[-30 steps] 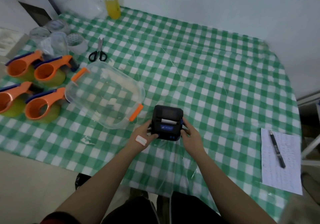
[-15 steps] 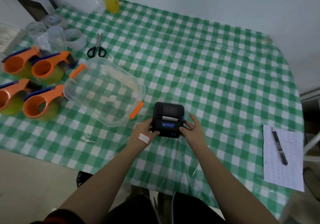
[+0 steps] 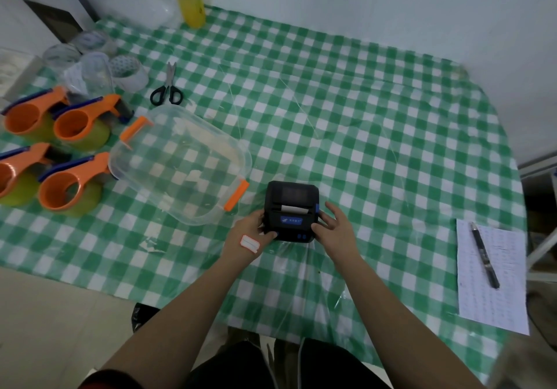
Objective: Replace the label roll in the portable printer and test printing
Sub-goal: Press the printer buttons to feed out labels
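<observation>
The black portable printer point(image 3: 291, 211) sat on the green-checked surface point(image 3: 361, 135), just right of a clear plastic container point(image 3: 180, 162) with orange latches. The left hand point(image 3: 250, 236) had its grip closed on the printer's left side, thumb on the front edge (a white red-edged label point(image 3: 250, 243) was stuck to the back of that hand). The right hand point(image 3: 336, 229) touched the right side, fingers spread loosely. A strip of white label paper point(image 3: 294, 209) showed at the slot.
</observation>
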The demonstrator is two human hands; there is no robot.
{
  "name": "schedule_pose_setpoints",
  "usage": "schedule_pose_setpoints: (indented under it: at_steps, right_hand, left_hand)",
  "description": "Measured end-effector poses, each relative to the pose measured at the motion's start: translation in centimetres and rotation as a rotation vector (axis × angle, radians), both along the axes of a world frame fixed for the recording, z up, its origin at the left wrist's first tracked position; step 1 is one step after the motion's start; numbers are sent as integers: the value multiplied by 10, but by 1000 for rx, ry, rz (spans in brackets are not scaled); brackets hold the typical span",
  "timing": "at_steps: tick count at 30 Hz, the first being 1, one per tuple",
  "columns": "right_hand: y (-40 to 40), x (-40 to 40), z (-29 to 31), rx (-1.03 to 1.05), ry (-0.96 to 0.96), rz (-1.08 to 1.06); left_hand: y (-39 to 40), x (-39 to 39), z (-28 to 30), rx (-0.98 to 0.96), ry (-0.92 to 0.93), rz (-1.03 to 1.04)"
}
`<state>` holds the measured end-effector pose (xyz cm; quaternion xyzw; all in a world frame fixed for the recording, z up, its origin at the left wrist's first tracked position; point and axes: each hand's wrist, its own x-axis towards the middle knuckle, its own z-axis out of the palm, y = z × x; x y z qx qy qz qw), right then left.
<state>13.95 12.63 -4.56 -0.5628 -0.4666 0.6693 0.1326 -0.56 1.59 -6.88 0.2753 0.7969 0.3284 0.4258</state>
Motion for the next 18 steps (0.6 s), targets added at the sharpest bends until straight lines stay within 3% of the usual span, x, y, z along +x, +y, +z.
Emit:
schedule_pose_setpoints:
  at_steps: [18]
  right_hand:
    - [0,0,2,-27,-8,-6]
  left_hand:
    - [0,0,0,-7,-10,19]
